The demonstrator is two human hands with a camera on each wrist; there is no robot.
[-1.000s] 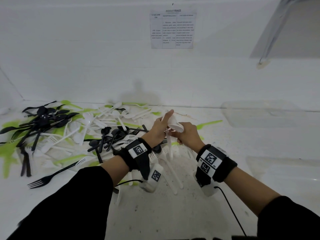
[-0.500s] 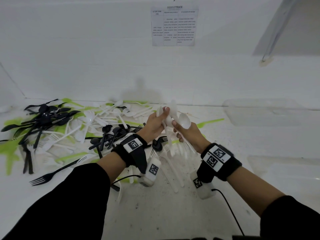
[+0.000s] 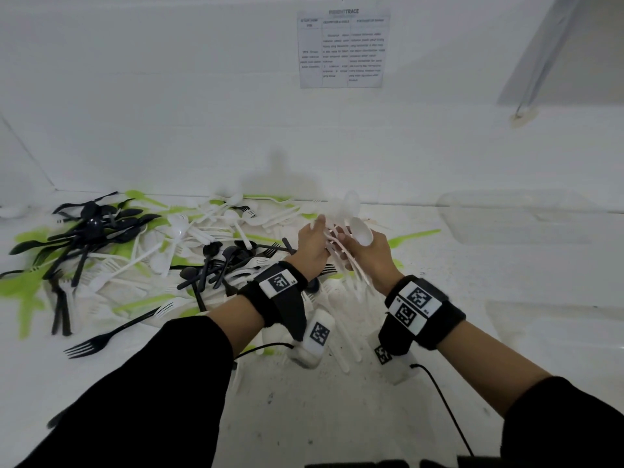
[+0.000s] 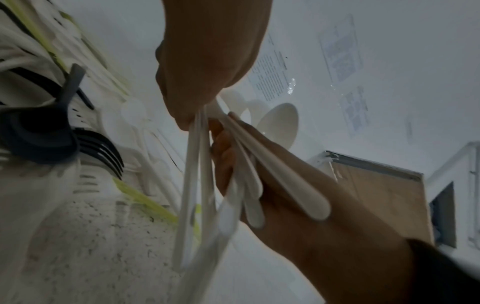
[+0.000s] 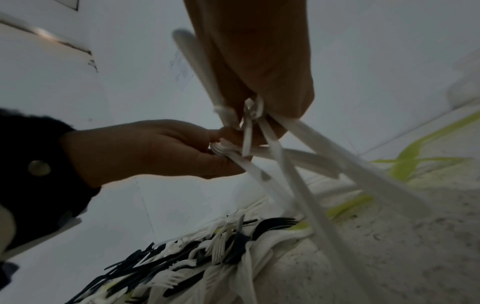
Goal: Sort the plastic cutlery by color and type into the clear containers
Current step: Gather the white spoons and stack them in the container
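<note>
White surface (image 3: 304, 417), mixed cutlery heaped left; both hands (image 3: 341, 244) clutching white spoons (image 3: 359, 229) (bundling stage). Next: carry to clear container (image 3: 526, 217).

— The white spoons (image 3: 360, 231) at frame centre looked like smooth, slightly glossy plastic.
— And the tabletop (image 3: 337, 417) at the bottom?
— Matt white, rough and speckled. The wrist straps (image 3: 425, 309) were black, fuzzy cloth.

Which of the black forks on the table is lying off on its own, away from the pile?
The black fork nearest the left sleeve, tines pointing left. The other black forks sit tangled in the pile.
</note>
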